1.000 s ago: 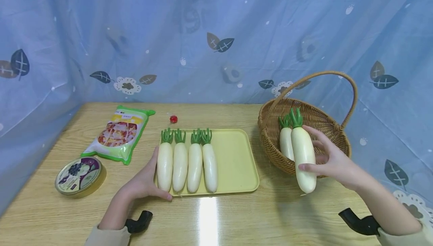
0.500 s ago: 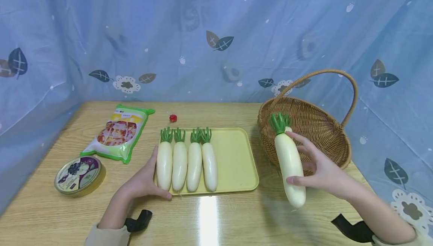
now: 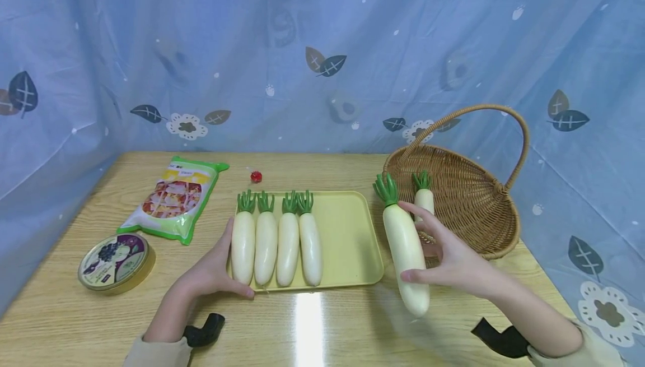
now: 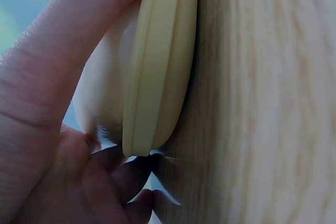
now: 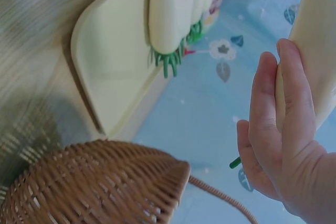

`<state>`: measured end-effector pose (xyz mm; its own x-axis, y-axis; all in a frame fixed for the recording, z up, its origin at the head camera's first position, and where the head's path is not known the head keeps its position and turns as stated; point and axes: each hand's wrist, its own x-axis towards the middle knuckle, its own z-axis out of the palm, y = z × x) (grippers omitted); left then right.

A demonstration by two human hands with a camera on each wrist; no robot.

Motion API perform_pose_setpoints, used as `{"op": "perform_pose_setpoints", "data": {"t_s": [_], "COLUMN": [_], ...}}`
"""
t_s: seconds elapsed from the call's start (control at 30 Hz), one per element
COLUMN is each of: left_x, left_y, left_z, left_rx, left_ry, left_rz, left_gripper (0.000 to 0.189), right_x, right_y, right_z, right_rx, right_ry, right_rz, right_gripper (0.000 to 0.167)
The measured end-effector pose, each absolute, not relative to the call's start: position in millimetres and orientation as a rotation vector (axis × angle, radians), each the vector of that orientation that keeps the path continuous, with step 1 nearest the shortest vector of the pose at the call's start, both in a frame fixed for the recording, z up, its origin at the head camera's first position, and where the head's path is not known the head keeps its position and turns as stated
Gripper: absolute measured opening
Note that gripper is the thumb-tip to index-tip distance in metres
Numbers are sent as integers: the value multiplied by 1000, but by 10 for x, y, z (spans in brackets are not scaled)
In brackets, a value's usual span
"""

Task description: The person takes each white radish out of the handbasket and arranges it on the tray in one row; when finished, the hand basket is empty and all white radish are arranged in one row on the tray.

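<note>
Several white radishes (image 3: 288, 249) with green tops lie side by side on the left part of a pale yellow tray (image 3: 347, 238). My left hand (image 3: 214, 269) holds the tray's left front corner, thumb along the front edge, as the left wrist view also shows at the tray rim (image 4: 152, 77). In the head view my right hand (image 3: 450, 258) grips another white radish (image 3: 405, 258), tilted and held up between the tray and a wicker basket (image 3: 468, 204). One more radish (image 3: 424, 201) stays in the basket, partly hidden behind my right hand.
A green-edged food bag (image 3: 176, 199) and a round tin (image 3: 117, 262) lie to the left. Behind the tray is a small red item (image 3: 256, 176). The basket's handle (image 3: 521, 131) arches high on the right. A blue patterned curtain (image 3: 282, 75) backs the wooden table.
My right hand has carried the radish leftward and out from over the basket, toward the tray's right side. The basket's remaining radish shows more. My left hand has stayed at the tray corner.
</note>
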<state>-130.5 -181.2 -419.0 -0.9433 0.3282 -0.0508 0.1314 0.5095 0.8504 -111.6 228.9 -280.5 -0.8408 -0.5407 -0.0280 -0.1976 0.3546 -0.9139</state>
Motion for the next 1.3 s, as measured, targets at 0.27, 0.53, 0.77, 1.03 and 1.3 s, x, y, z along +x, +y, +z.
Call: {"op": "perform_pose_setpoints", "data": {"t_s": [0.27,0.53,0.77,1.03,1.3], "left_x": [-1304,-1308,-1309,-1309,-1312], "left_y": [-1818,-1821,-1818,-1811,-1823], "left_z": [-4195,-4188,-4192,-4205,-4210], "left_rx": [394,404,413,401,407], "left_ry": [2545,2541,2548,2550,2555], "left_rz": [1407,1416,1410,1404,1397], "left_gripper": [150,150,150,150,150], "right_x": [-1134,-1187,-1215,-1261,-1365], "right_y": [2168,2073,1990,1923,1836], "right_z": [-2848,-2943,-3024,-3120,-3273], "right_rx": [-631,-606,-579,-550,-551], "right_ry": [2289,2307,2332,2367,2317], "right_rz": [-1452,-1445,-1488,-1464,-1503], "right_gripper": [97,96,97,97,96]}}
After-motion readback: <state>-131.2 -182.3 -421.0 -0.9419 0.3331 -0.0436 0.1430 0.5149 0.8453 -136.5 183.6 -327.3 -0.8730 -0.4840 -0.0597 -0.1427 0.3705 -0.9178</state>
